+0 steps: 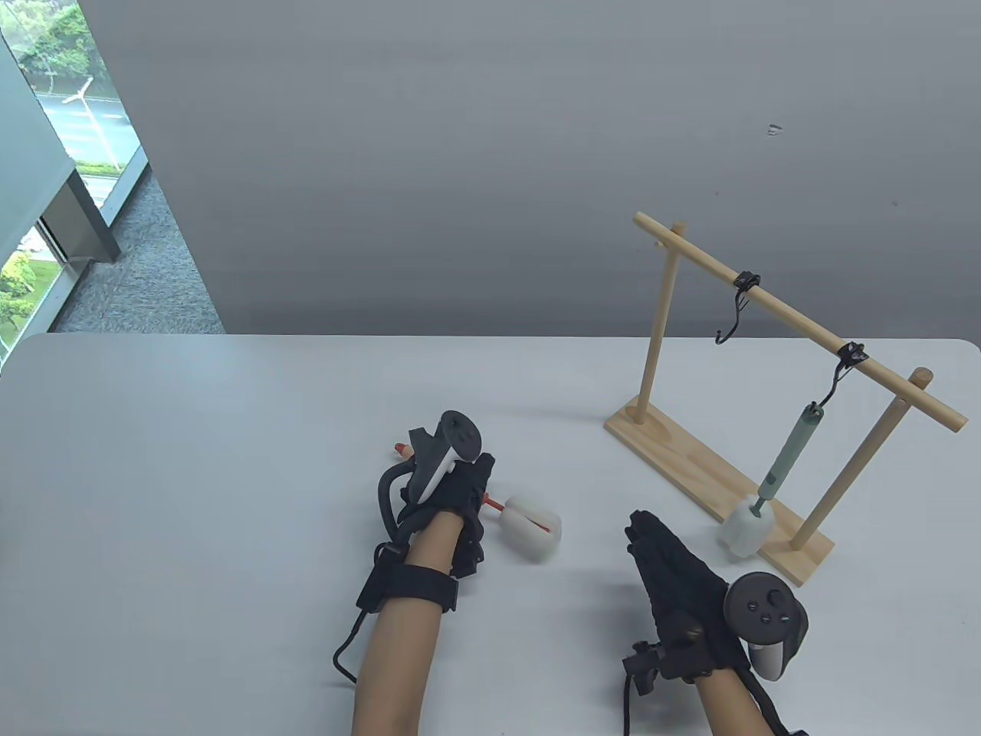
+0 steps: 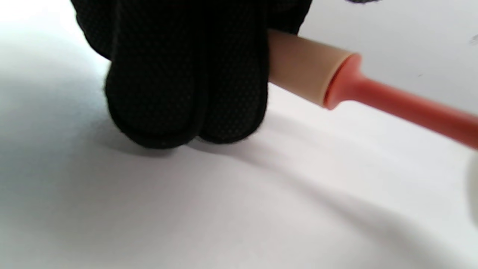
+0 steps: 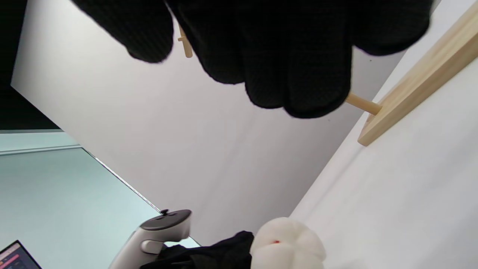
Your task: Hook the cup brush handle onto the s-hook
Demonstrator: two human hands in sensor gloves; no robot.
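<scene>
Step in hand is judged to be the pick-up of the cup brush, hanging not yet begun. Nearest the camera, the right hand [image 1: 678, 583] is seen flat and spread above the table [image 1: 191, 475], fingers extended, nothing held. Just beyond and to its left, the left hand [image 1: 452, 498] is laid over the cup brush handle [image 2: 302, 71]; in the left wrist view the fingers [image 2: 186, 74] are curled around the beige handle with tips down at the table, so a grip is taken, though the brush appears not yet lifted. The white sponge head [image 1: 530, 527] lies on the table, right of that hand. Farther back stands the wooden rack [image 1: 713, 468]; a green brush [image 1: 789, 452] already hangs from the nearer hook, and the free s-hook [image 1: 733, 314] hangs from the bar beyond. Next move, as judged: the brush to be lifted and its handle end, whose hanging loop cannot be made out, brought to the free s-hook.
</scene>
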